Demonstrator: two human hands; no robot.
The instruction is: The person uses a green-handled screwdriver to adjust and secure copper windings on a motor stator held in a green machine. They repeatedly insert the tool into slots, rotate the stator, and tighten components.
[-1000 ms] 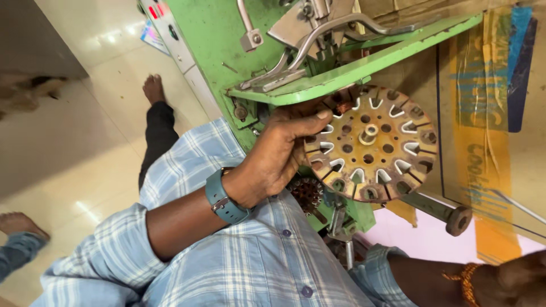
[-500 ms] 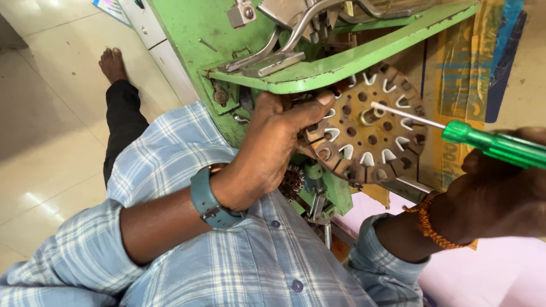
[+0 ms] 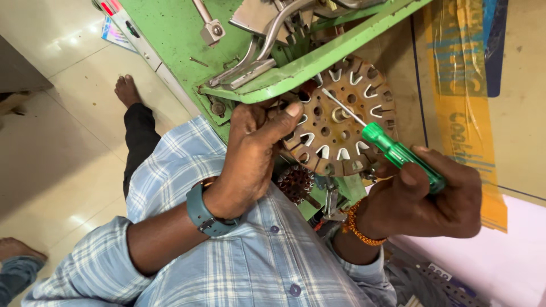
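So the left hand [image 3: 250, 153] is curled tight around the left edge of a round slotted metal disc [image 3: 341, 122], thumb pressed flat across its face and the other fingers wrapped behind where you can't see them. The disc is rusty brown, full of small round holes and U-shaped slots around the rim, and it sits just under the lip of a green machine frame [image 3: 318, 57], its top part tucked behind that lip. The right hand [image 3: 426, 199] is closed in a fist around a screwdriver [image 3: 392, 150] with a see-through green handle, and the thin metal shaft angles up and left so the tip lands near the hub in the middle of the disc. Can't tell if the tip is actually seated in a screw or only resting on the metal. There's a blue-grey wristwatch [image 3: 207, 213] on the left wrist and an orange beaded bracelet [image 3: 355, 224] on the right one, both poking out of a blue-and-white checked shirt [image 3: 250, 267]. Just below the disc, between the two wrists, sits a smaller dark toothed part [image 3: 296, 182], partly hidden. A bare foot [image 3: 126, 91] rests on the pale tiled floor [image 3: 51, 142] off to the left.
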